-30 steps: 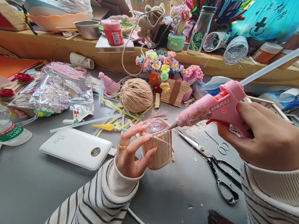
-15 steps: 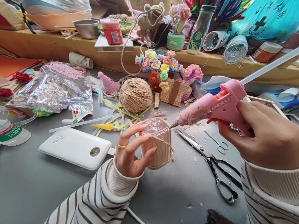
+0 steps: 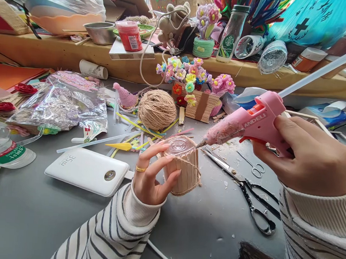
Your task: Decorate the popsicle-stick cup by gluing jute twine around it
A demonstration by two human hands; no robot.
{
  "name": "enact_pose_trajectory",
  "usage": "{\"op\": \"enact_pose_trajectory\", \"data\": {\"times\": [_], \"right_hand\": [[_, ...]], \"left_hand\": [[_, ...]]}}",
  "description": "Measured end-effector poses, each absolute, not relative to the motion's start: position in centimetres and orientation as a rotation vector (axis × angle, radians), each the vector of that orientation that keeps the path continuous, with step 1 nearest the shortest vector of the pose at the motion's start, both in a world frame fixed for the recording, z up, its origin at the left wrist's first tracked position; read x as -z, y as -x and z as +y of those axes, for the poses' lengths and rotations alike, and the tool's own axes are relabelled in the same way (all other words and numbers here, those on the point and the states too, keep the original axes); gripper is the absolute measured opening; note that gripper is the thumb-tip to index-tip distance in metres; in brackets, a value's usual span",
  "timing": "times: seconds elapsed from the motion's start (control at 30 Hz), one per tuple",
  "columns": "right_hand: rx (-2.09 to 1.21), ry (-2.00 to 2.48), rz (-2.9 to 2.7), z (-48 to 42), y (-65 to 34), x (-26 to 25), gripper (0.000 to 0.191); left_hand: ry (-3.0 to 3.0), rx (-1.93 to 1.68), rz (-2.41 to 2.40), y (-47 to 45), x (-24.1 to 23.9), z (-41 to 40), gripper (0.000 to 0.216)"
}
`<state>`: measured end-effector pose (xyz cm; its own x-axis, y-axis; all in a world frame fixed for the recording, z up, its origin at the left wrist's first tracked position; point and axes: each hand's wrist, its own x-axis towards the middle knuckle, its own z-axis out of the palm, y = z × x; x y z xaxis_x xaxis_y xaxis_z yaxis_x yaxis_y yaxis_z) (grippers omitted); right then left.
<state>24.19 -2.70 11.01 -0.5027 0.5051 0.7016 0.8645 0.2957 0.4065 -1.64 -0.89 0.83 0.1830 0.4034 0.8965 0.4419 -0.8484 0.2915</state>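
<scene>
L hand: fingers curled round L side of stick-clad cup, gripping it, clear round end up. R hand: wrapped round handle of glue gun, nozzle at cup's upper R rim; contact & trigger squeeze, can't tell. Done: sticks cover cup's visible side, lower twine follows its bottom edge. Remaining, prob.: upper twine sags aslant across cup's side, looks only part fixed; cup's far side n/v. Cladding seems done, trim partway. Beyond cup: twine ball behind & a bit L, flower box further behind, power bank to L, big scissors to R.
</scene>
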Motion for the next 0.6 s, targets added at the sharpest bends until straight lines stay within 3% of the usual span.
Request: {"op": "enact_pose_trajectory", "data": {"times": [0.23, 0.6], "right_hand": [[1.090, 1.209, -2.127, -2.65, -24.08, -11.11, 0.018], [1.096, 1.245, -2.119, -2.72, -24.31, -10.99, 0.012]], "left_hand": [[2.388, 1.798, -0.855, 1.62, -0.81, -0.91, 0.035], [2.372, 1.772, -0.887, 1.56, -0.89, -0.94, 0.033]]}}
